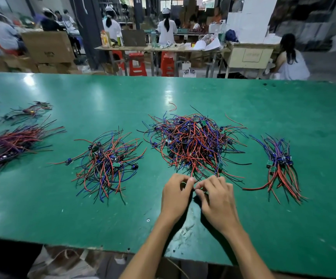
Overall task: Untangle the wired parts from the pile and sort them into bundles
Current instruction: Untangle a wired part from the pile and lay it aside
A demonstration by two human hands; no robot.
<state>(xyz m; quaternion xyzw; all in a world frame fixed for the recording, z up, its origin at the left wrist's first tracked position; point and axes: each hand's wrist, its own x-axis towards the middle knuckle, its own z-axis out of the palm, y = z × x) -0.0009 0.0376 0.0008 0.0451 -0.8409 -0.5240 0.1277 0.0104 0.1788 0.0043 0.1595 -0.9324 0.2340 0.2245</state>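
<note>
Now, at the near edge: both hands meet just in front of the big pile, fingertips almost touching.
Left hand [176,195]: fingers curled in, thumb and forefinger pinching the end of a red wire [192,171] that runs up into the pile.
Right hand [216,198]: fingers bent, tips pinched together beside the left thumb; it seems to hold wire ends too, but which wire cannot be told.
Main pile [193,140]: a dense tangle of red, blue and black wires with small green boards and blue parts, lying mid-table, a little right of centre.
Smaller tangle [107,161]: looser heap of the same wired parts, left of the main pile and apart from it.
Sorted bundle [281,166]: toward the right edge, wires lying roughly parallel, blue ends pointing to the far edge, red ends to the near edge, small boards gathered in the middle.
Left-edge bundle [10,146]: thick sheaf of wires lying slantwise, partly cut off by the frame.
Far-left bundle [30,111]: thin, blurred cluster, farther back near the left edge.
Table [102,97]: green top, scuffed and chipped along the near edge.
Beyond the far edge: red stools [136,64], cardboard boxes [46,47], people at other benches.
</note>
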